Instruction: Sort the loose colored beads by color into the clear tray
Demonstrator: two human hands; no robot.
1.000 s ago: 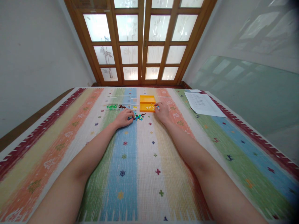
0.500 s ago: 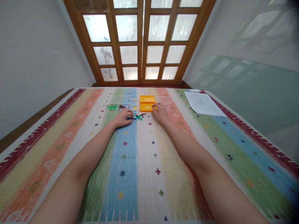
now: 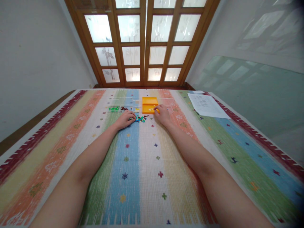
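Note:
Both my arms reach far out over a striped cloth. My left hand (image 3: 125,118) rests knuckles up beside a small heap of mixed coloured pieces (image 3: 141,119), its fingertips curled at the heap's left edge. My right hand (image 3: 162,113) lies at the front right corner of an orange tray (image 3: 149,101) that holds a few pale pieces; its fingers are bent together at the tray's rim. What either hand pinches is too small to see. A clear compartment box (image 3: 121,105) with green, dark and yellow pieces stands left of the tray.
A printed paper sheet (image 3: 207,105) lies at the far right of the cloth. Wooden glazed doors (image 3: 144,41) stand behind the table's far edge. A glass panel runs along the right side.
My right hand drew back from the tray's right side toward its front corner. My left hand's fingers shifted slightly at the heap. The arms otherwise stayed in place.

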